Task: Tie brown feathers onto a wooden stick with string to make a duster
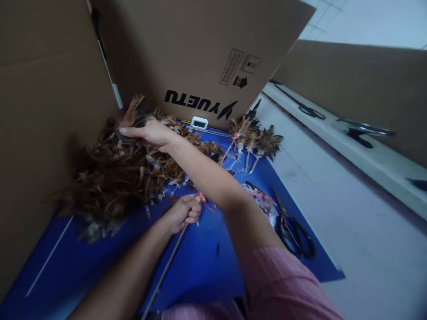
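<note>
My left hand (185,212) is closed around a thin stick (167,266), which slants down toward my body. Red string (211,209) is wound at the stick's upper end by my fingertips and trails off to the right. Reaching across to the left, my right hand (151,133) is over a large pile of brown feathers (123,178). Its thumb and fingers close on a few brown feathers (134,106), slightly blurred. Part of the pile and some of the blue mat (207,258) are hidden under my right forearm.
Several feather bundles on sticks (255,140) lie at the back right. Black-handled scissors (295,235) rest beside tangled pink and white string (262,200). A small white device (199,123) stands against a cardboard panel (200,53). Another cardboard wall (43,89) rises at left.
</note>
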Demonstrator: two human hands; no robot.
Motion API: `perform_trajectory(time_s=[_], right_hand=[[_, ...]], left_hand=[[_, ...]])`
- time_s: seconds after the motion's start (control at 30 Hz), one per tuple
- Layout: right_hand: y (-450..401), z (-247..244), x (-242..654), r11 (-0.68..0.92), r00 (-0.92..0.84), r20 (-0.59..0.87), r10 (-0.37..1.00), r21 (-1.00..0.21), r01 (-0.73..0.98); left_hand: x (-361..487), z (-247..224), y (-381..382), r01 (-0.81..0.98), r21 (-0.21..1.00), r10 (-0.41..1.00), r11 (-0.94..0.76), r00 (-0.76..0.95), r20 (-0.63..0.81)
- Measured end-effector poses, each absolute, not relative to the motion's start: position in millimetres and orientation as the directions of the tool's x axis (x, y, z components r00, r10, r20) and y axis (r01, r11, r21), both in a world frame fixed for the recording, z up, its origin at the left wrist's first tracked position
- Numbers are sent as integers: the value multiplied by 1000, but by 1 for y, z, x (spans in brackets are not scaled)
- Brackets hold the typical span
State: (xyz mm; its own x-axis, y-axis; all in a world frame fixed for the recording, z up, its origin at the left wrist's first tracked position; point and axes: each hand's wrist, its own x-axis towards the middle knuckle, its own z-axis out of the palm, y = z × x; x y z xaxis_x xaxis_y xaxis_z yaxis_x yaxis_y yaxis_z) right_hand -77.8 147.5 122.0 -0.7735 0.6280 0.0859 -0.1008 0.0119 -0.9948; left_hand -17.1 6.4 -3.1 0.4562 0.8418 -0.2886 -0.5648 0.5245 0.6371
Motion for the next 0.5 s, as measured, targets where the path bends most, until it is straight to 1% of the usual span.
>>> perform_trajectory(time_s=[0.1, 0.17, 0.2, 0.27, 0.33, 0.4, 0.5], right_hand=[[128, 135, -8, 87, -754, 151, 640, -989, -123], [109, 135, 38, 100, -700, 171, 694, -985, -142], [99, 131, 59, 89, -668, 153, 728, -988, -129], [79, 117, 94, 69, -558, 129, 820, -989, -127], [64, 95, 119, 17, -482, 67, 873, -994, -108], [52, 72, 134, -37, -448, 19, 894, -992, -117], [41, 44, 143, -77, -426, -11, 905, -988, -136]], left_hand=[[-19, -3, 7, -565, 644, 843, 515, 472, -260], [-20, -2, 7, -566, 657, 853, 498, 458, -253], [-20, -2, 6, -561, 665, 855, 494, 455, -251], [-19, -1, 5, -549, 680, 858, 486, 447, -253], [-17, 0, 3, -530, 695, 859, 485, 439, -264], [-14, 2, 1, -503, 712, 857, 489, 431, -284], [-10, 5, -2, -440, 749, 850, 495, 422, -315]])
